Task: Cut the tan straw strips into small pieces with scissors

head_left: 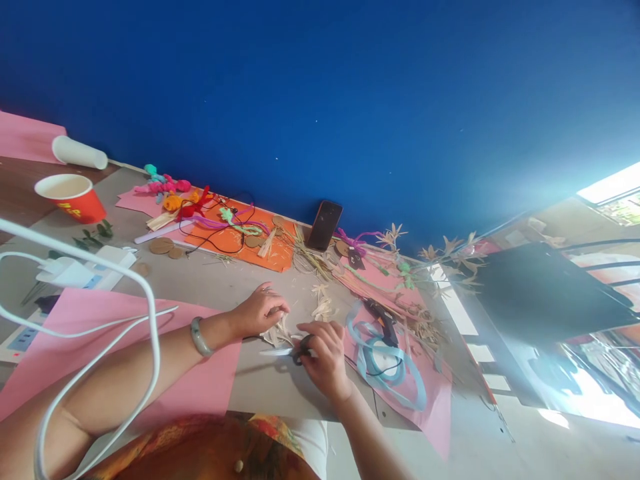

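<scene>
Grey table (pixel 273 393) along a blue wall (pixel 320 100), viewed from the wearer's head. Near the middle of the near edge, two bare hands. Right hand (pixel 323 350): closed around the black handles of a pair of scissors (pixel 301 350), with blurred blades toward the left. Left hand (pixel 263 310), with a pale bracelet (pixel 201 337) at the wrist: fingers curled at a pale dried flower (pixel 278 333), just beyond the blades; impossible to tell whether gripped or only touched. Slightly farther in, a second dried flower (pixel 323 303), flat on the surface.

At the far edge, a dark phone (pixel 325 227), tilted against the wall, and to its left an orange sheet (pixel 273 260) under coloured craft bits. Toward the right edge, a black glue gun (pixel 384 323) beside loops of light blue ribbon (pixel 417 387). Across the near left corner, pink paper (pixel 200 393) and a white cable (pixel 153 320). Toward the far left corner, a red paper cup (pixel 83 203), upright.
</scene>
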The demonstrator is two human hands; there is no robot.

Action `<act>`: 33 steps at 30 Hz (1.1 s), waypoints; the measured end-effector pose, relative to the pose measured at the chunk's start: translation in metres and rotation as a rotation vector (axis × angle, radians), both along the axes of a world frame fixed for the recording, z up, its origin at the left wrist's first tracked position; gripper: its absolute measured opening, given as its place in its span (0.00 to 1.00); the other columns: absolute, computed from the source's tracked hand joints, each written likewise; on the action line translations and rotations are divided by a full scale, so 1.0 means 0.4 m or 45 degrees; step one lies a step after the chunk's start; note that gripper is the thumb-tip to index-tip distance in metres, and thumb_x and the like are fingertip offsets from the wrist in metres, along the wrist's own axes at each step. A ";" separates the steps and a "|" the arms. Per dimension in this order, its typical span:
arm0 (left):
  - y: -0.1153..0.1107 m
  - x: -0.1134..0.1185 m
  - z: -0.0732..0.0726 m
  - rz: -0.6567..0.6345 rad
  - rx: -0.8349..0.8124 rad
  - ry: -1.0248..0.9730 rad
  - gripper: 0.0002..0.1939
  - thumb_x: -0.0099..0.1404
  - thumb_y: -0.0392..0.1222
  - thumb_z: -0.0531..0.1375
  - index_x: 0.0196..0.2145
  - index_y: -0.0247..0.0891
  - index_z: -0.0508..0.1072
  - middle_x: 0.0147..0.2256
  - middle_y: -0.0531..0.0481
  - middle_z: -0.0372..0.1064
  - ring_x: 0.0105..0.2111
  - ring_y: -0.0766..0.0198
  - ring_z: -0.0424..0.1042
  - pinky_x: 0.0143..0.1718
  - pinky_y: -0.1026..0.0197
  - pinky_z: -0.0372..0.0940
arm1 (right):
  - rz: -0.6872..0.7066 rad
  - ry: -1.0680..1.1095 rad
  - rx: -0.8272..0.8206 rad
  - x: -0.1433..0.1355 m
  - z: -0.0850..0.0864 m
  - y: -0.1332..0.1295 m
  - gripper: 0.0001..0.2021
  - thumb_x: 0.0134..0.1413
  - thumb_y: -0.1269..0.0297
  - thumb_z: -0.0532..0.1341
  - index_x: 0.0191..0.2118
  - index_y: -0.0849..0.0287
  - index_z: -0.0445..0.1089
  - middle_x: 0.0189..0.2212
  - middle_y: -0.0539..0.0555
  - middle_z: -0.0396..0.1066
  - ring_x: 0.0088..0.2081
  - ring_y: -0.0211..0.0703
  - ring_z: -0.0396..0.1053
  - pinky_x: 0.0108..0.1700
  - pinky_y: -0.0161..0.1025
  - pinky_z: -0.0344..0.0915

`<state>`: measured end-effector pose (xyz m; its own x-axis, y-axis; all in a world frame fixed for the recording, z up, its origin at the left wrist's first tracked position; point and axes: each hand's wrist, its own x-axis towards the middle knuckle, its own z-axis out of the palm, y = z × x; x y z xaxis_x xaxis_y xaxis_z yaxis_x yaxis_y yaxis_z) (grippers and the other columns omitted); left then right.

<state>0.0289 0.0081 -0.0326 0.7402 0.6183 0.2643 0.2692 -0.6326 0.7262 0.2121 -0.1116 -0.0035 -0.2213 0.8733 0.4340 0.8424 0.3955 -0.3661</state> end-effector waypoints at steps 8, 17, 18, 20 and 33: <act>-0.010 -0.004 0.014 -0.192 0.073 0.059 0.13 0.62 0.33 0.53 0.41 0.41 0.72 0.40 0.50 0.74 0.47 0.60 0.68 0.62 0.45 0.37 | -0.638 0.405 0.084 0.138 0.023 0.021 0.09 0.44 0.69 0.60 0.23 0.56 0.57 0.46 0.59 0.69 0.37 0.46 0.68 0.37 0.43 0.64; -0.012 -0.010 0.011 -0.304 0.062 0.065 0.12 0.64 0.37 0.54 0.42 0.41 0.74 0.38 0.48 0.74 0.45 0.61 0.70 0.62 0.46 0.39 | -0.574 0.397 -0.376 0.188 0.007 0.040 0.05 0.41 0.66 0.59 0.24 0.57 0.60 0.25 0.50 0.70 0.27 0.40 0.64 0.30 0.37 0.61; -0.011 -0.010 0.012 -0.301 0.056 0.056 0.11 0.64 0.37 0.54 0.41 0.40 0.74 0.37 0.48 0.74 0.42 0.62 0.71 0.62 0.47 0.40 | -0.550 0.344 -0.397 0.188 0.000 0.043 0.04 0.40 0.67 0.59 0.24 0.57 0.60 0.24 0.50 0.69 0.28 0.40 0.64 0.31 0.37 0.60; -0.009 -0.009 0.013 -0.297 0.046 0.029 0.10 0.63 0.38 0.55 0.39 0.40 0.75 0.34 0.49 0.74 0.38 0.64 0.72 0.61 0.49 0.43 | -0.512 0.247 -0.407 0.188 -0.013 0.052 0.03 0.39 0.69 0.57 0.24 0.57 0.60 0.24 0.49 0.68 0.29 0.41 0.63 0.34 0.38 0.59; -0.010 -0.005 0.009 -0.241 0.041 -0.100 0.08 0.61 0.37 0.56 0.37 0.38 0.74 0.40 0.45 0.74 0.39 0.62 0.72 0.48 0.60 0.61 | -0.197 -0.090 -0.365 0.175 -0.013 0.156 0.05 0.38 0.73 0.59 0.24 0.57 0.62 0.28 0.51 0.70 0.36 0.46 0.64 0.43 0.44 0.52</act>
<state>0.0269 0.0041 -0.0292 0.8189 0.4601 0.3432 0.0865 -0.6900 0.7187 0.2819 -0.0491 -0.0086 -0.0974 0.9832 0.1543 0.9116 0.1504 -0.3825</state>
